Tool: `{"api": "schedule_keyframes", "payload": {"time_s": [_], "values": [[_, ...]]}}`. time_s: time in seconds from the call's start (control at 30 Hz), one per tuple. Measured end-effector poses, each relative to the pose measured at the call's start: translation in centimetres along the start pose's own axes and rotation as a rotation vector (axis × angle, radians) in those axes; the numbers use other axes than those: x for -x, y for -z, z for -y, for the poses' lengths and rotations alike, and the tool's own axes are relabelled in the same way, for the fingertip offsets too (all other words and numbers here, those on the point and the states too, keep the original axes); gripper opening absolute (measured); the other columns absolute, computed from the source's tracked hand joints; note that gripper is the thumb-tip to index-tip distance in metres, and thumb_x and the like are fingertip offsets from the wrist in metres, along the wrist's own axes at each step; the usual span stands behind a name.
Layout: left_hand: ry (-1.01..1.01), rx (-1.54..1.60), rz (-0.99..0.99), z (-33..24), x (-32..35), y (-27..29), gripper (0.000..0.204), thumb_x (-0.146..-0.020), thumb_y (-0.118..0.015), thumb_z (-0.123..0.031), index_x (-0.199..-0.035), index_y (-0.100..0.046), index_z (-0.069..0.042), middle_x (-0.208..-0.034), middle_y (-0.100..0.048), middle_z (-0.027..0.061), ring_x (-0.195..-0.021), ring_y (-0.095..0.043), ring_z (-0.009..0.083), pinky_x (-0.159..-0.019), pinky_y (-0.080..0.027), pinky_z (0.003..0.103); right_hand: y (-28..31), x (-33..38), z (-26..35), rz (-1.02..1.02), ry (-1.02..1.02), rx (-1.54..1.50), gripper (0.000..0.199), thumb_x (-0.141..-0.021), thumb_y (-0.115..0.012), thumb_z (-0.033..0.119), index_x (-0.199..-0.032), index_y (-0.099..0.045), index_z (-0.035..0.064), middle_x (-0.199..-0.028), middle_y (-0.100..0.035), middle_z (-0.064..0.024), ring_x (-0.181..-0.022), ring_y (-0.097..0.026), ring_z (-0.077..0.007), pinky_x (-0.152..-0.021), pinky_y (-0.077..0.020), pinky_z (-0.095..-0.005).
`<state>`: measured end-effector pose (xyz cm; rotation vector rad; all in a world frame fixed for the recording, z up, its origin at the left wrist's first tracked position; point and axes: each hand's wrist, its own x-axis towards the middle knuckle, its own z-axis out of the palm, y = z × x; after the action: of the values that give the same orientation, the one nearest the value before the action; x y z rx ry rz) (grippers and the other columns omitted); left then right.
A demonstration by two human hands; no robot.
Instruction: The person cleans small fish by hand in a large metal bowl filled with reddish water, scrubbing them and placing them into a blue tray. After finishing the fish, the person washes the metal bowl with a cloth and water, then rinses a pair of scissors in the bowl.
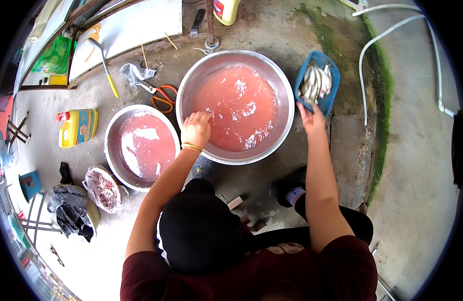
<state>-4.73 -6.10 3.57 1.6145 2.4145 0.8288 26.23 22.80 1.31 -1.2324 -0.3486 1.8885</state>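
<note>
A large metal basin [285, 135] holds cloudy pink water. My left hand [196, 129] reaches over its left rim, fingers closed and curled down by the water; what they hold, if anything, is hidden. On the right, my right hand [311, 118] grips the near end of a blue plastic basket [333, 95]. Several small silvery fish [316, 82] lie heaped in that basket, beside the large basin. A smaller metal basin [111, 155], also with pink water, stands left of my left forearm.
Orange-handled scissors [164, 97] lie between the basins. A bag-lined container of fish scraps [104, 189] stands left of the smaller basin. Farther left are a yellow jug [79, 128] and a yellow-handled tool [110, 75]. A white hose [362, 65] curves across the right.
</note>
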Motion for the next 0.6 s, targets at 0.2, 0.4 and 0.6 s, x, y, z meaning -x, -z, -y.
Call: {"api": "schedule_keyframes", "payload": {"time_s": [0.2, 0.4, 0.6], "values": [[0.007, 0.01, -0.001, 0.1, 0.1, 0.2, 0.025, -0.074, -0.057, -0.004, -0.095, -0.067, -0.012, -0.098, -0.066, 0.0041, -0.094, -0.061, 0.0255, -0.084, -0.048, 0.039, -12.4, -2.8, 0.4, -0.041, 0.106, 0.501, 0.042, -0.098, -0.051, 0.021, -0.129, -0.043, -0.0063, -0.132, -0.048, -0.0278, -0.122, -0.051, -0.038, -0.1, -0.0469, -0.0418], [-0.013, 0.071, -0.004, 0.4, 0.2, 0.3, 0.028, -0.073, -0.056, 0.0, -0.097, -0.066, -0.011, -0.101, -0.065, 0.0041, -0.094, -0.06, 0.0257, -0.084, -0.048, 0.039, -16.8, 3.9, -8.5, 0.584, 1.0, 1.473, 0.026, -0.09, -0.057, 0.014, -0.115, -0.062, 0.0095, -0.116, -0.063, -0.0137, -0.108, -0.059, -0.0325, -0.093, -0.0474, -0.0387], [-0.018, 0.083, -0.26, 0.8, -0.9, 2.3, 0.045, -0.072, -0.055, 0.005, -0.115, -0.063, -0.009, -0.117, -0.06, 0.0103, -0.106, -0.058, 0.0312, -0.093, -0.046, 0.041, -10.5, 6.1, -10.3, 0.435, 1.2, 1.579, 0.04, -0.08, -0.063, 0.005, -0.12, -0.061, 0.0067, -0.132, -0.052, -0.0188, -0.121, -0.049, -0.0392, -0.101, -0.0413, -0.0446]]}}
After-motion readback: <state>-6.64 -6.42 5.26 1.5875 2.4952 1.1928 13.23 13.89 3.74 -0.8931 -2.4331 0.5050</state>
